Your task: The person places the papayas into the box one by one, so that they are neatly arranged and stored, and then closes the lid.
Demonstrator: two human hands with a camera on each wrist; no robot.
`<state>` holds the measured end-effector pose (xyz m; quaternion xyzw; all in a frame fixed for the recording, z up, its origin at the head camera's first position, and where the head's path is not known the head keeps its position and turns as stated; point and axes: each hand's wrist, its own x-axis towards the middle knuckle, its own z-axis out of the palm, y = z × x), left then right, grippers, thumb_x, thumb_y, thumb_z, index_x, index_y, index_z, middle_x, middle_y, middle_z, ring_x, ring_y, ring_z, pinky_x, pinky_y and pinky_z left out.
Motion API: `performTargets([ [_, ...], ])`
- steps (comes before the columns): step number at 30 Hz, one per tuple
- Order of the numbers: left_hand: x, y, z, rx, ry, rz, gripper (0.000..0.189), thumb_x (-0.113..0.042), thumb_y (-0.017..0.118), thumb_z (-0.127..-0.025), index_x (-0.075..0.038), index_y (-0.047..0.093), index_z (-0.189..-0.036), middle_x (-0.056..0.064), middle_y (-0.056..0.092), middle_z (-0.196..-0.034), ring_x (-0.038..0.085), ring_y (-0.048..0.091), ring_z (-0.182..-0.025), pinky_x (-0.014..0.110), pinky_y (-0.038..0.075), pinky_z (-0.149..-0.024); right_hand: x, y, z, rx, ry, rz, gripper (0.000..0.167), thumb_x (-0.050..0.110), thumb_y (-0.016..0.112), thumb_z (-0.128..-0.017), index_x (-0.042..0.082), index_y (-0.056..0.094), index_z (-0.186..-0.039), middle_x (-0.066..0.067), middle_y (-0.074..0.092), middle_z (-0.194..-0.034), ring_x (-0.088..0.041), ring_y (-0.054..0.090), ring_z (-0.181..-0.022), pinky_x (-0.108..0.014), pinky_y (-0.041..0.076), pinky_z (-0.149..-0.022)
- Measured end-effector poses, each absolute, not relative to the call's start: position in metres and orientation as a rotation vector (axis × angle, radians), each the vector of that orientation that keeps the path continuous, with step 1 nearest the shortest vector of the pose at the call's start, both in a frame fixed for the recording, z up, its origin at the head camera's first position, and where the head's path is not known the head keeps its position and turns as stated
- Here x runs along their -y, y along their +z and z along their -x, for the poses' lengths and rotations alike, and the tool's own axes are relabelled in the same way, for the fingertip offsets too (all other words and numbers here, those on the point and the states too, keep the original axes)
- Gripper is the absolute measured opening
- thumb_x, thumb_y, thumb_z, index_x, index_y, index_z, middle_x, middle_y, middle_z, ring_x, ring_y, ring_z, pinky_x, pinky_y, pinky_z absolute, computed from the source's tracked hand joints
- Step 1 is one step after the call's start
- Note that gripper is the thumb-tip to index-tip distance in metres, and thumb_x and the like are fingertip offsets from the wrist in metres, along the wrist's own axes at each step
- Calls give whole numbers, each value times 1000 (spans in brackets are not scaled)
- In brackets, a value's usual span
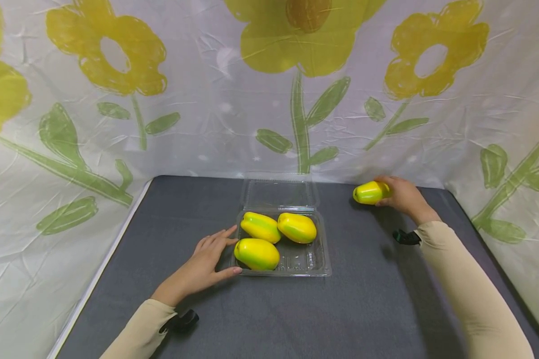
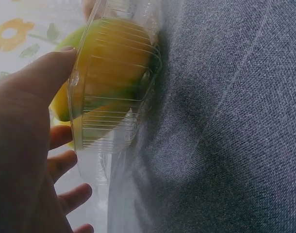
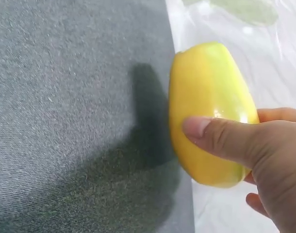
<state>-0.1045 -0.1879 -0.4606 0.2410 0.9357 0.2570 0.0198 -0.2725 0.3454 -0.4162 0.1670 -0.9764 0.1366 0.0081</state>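
Note:
Near the back right of the table, my right hand (image 1: pixel 406 197) grips a yellow-green papaya (image 1: pixel 371 193). Its thumb (image 3: pixel 221 136) lies across the fruit in the right wrist view, with the other fingers behind. The fruit is close over the dark cloth, its shadow beside it. A clear plastic clamshell box (image 1: pixel 325 267) stands mid-table with its lid (image 1: pixel 278 193) folded back. Inside lie three more papayas: front left (image 1: pixel 257 254), back left (image 1: pixel 260 227) and back right (image 1: pixel 297 228). My left hand (image 1: pixel 203 262) rests at the box's front left corner, fingers spread, thumb (image 2: pixel 58 70) at the rim.
Dark grey cloth (image 1: pixel 287 319) covers the table. A white curtain printed with yellow flowers (image 1: pixel 197 134) hangs along the back and both sides, close behind the right hand. Each wrist wears a black strap (image 1: pixel 406 238).

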Motion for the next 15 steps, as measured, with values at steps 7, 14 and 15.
performTargets([
  [7, 188, -460, 105, -2886, 794, -734, 76, -62, 63, -88, -18, 43, -147, -1, 20, -167, 35, 25, -151, 65, 15, -118, -338, -411, 262, 3066, 450, -546, 72, 17, 82, -80, 2, 49, -142, -27, 52, -143, -48, 49, -128, -63, 39, -106],
  [14, 188, -460, 105, -2886, 803, -746, 76, -62, 63, -88, -19, 42, -147, -2, 20, -167, 35, 26, -151, 65, 16, -118, -334, -409, 258, 3101, 443, -546, 73, 17, 82, -81, 3, 47, -144, -28, 49, -145, -49, 47, -130, -64, 38, -107],
  [15, 188, -460, 105, -2889, 801, -751, 76, -62, 63, -88, -18, 42, -147, -1, 21, -167, 35, 26, -151, 66, 16, -118, -334, -409, 257, 3102, 445, -550, 73, 17, 81, -81, 3, 47, -144, -28, 48, -145, -49, 47, -130, -64, 38, -107],
])
